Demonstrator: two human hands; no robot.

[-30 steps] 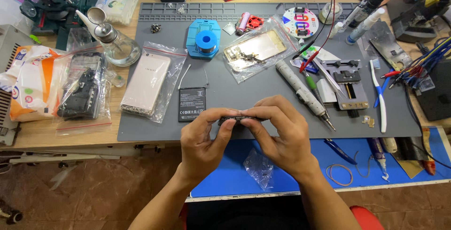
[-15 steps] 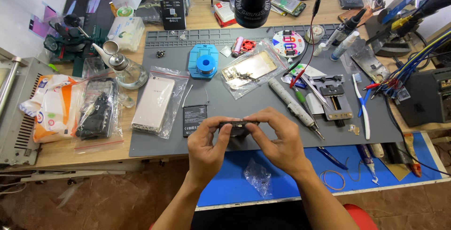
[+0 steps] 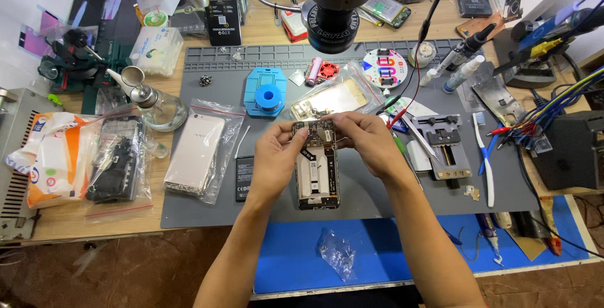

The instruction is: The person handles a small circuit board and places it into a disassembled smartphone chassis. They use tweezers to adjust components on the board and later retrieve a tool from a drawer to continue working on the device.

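Phone (image 3: 316,168) now turned face-up, insides showing, above the mat's (image 3: 189,207) front edge. Left hand (image 3: 280,157) grips its side, right hand (image 3: 365,141) pinches the top; keep it steady.

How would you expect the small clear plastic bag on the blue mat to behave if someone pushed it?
The clear bag looks crumpled and thin, so it would probably be floppy and very light. Lying loose on the smooth blue mat, it would likely slide or crumple further rather than hold its shape.
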